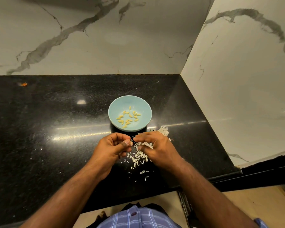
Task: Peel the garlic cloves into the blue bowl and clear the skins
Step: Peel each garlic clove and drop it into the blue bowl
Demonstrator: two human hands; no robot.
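Peeling is under way: at frame centre, the left hand (113,148) and right hand (152,145) meet, fingers pinching something too small to identify, likely a clove. Peeled cloves (128,116) lie in the bowl (115,106); skins (139,157) litter the surface (39,129) below, awaiting clearing

Both forearms bare from wrist to elbow; no watch, ring or band seen on the left hand (113,149) or the right hand (156,148). Short, untrimmed-looking thumbnail visible on the left hand. Shirt (138,218): blue-violet check with pale grid lines, buttoned front placket, one dark reddish button showing. A scrap of the same blue fabric, a sleeve edge (260,222), shows at the right arm near the frame's lower edge.
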